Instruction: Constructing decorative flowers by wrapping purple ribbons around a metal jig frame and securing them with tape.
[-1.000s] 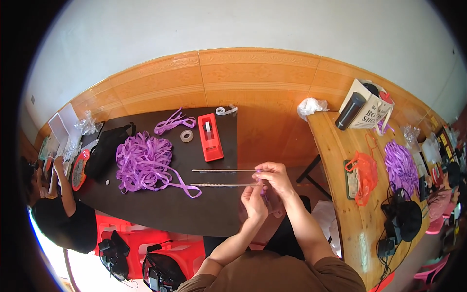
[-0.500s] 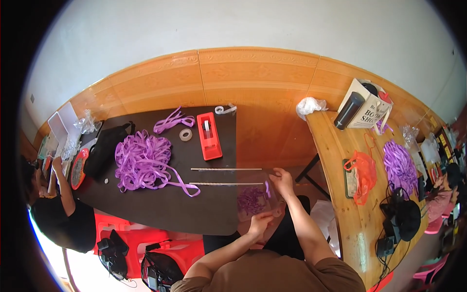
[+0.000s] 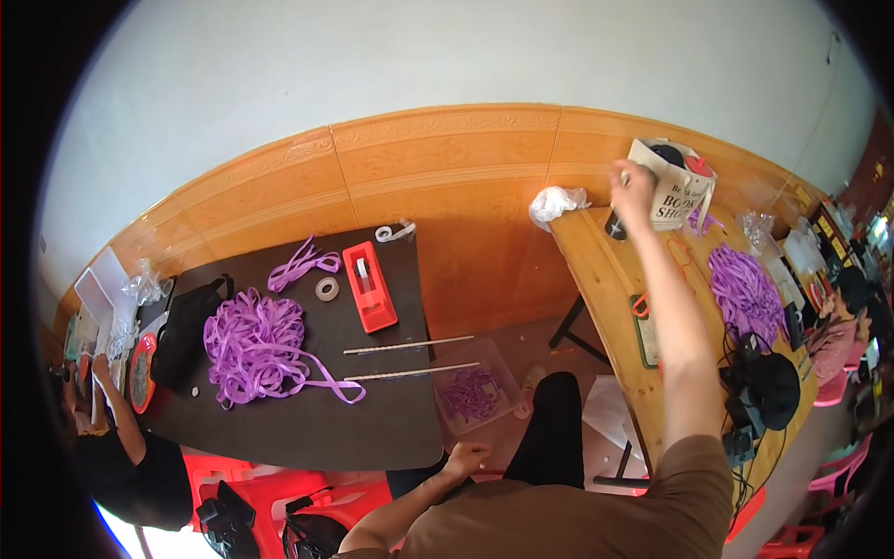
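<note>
Black bottle [image 3: 616,226], its slim form letting the right grip [image 3: 634,193] wrap it; left grip [image 3: 466,458] loosely curled, visibly holding nothing.

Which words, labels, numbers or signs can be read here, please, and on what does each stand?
Cream tote bag: large dark printed lettering, readable in part; I won't copy its wording.
Dark panel with yellow marks, far right: too small and blurred to read.

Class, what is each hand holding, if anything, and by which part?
The right hand grips the dark bottle around its upper part; nothing shows in the left hand.
</note>
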`<state>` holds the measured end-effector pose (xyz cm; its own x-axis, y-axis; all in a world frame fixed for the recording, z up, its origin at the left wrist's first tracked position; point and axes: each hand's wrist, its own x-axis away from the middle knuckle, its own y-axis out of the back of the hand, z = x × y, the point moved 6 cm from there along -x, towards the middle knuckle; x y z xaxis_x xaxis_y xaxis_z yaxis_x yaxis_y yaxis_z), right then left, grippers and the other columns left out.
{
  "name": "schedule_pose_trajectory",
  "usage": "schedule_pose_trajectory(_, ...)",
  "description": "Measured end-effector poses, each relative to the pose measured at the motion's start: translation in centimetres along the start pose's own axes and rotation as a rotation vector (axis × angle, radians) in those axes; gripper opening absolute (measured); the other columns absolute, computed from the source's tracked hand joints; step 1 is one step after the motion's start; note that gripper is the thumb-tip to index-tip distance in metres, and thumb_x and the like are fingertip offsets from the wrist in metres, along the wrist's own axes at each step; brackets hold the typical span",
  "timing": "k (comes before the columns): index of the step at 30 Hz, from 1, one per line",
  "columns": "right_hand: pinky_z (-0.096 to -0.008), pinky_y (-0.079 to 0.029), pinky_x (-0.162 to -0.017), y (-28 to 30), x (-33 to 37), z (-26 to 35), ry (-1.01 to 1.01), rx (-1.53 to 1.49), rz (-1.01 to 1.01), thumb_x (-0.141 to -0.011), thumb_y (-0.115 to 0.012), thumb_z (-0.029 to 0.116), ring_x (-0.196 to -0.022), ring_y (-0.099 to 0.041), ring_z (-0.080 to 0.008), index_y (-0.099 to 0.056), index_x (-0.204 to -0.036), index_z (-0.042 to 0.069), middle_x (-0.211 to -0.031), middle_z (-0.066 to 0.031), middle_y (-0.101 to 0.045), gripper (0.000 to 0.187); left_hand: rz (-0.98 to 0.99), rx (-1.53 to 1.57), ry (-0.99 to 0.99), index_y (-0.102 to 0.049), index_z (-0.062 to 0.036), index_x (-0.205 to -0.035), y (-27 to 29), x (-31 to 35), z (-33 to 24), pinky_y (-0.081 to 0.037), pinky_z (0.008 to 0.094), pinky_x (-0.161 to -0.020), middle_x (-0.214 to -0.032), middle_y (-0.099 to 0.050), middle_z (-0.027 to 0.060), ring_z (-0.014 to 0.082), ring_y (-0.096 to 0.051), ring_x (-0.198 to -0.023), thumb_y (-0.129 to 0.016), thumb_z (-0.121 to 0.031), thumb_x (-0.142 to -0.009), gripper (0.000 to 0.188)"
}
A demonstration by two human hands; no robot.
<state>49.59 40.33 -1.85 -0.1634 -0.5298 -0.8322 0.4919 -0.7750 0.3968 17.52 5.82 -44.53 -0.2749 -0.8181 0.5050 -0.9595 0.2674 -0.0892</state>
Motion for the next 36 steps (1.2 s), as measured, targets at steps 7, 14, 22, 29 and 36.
schedule_pose_trajectory(7, -0.0578, -0.028, -0.1, 3.5, -8.0, -7.2, -0.305, 0.678, 0.447, -0.087, -0.052, 0.046, -0.13, -0.03, -0.0349, -0.058, -0.121, 0.03, -0.134, -0.0095, -0.046, 0.038, 0.005, -0.265, 0.02, -0.066, 0.0036, -0.095, 1.3, -0.1, 2.8, -0.047, 0.0259, -0.061, -0.075, -0.063, 0.0049, 0.0103, -0.057, -0.068, -0.062, -0.011, -0.082, 0.02)
schedule_pose_trajectory(14, -0.0555, -0.026, -0.102, 3.2, -8.5, -10.4, -0.493, 0.663, 0.551, -0.089, -0.041, 0.054, -0.132, -0.028, -0.0329, -0.058, -0.12, 0.031, -0.141, -0.008, -0.038, 0.042, 0.021, -0.369, 0.038, -0.067, -0.0006, -0.093, 2.0, -0.9, 4.3, -0.048, 0.0262, -0.061, -0.077, -0.064, 0.0036, 0.0105, -0.058, -0.068, -0.063, -0.011, -0.082, 0.016)
schedule_pose_trajectory(22, -0.0551, -0.025, -0.103, 1.7, -8.9, -11.3, -0.476, 0.671, 0.584, -0.09, -0.041, 0.053, -0.132, -0.029, -0.033, -0.055, -0.125, 0.028, -0.142, -0.0095, -0.036, 0.045, -0.034, -0.216, 0.101, -0.069, -0.0007, -0.086, 2.4, -0.6, 4.2, -0.049, 0.0287, -0.061, -0.071, -0.065, 0.0074, 0.012, -0.061, -0.066, -0.063, -0.02, -0.076, 0.023)
schedule_pose_trajectory(29, -0.0591, -0.026, -0.101, 0.1, -9.2, -13.7, -0.598, 0.676, 0.555, -0.093, -0.04, 0.044, -0.131, -0.032, -0.0321, -0.052, -0.126, 0.012, -0.141, -0.0111, -0.037, 0.048, -0.052, -0.136, 0.147, -0.067, 0.0012, -0.083, 2.2, -0.5, 3.8, -0.048, 0.0285, -0.059, -0.069, -0.064, 0.006, 0.0116, -0.059, -0.064, -0.063, -0.017, -0.075, 0.02)
schedule_pose_trajectory(36, -0.0432, -0.04, -0.096, 3.0, -14.6, -18.2, -0.37, 0.382, 0.116, -0.089, -0.048, 0.027, -0.112, -0.05, -0.0413, -0.051, -0.119, -0.001, -0.117, -0.0258, -0.055, 0.041, -0.089, -0.086, 0.076, -0.068, 0.0008, -0.081, 2.3, -1.2, 4.2, -0.048, 0.0294, -0.059, -0.069, -0.064, 0.006, 0.0126, -0.06, -0.065, -0.063, -0.015, -0.075, 0.018)
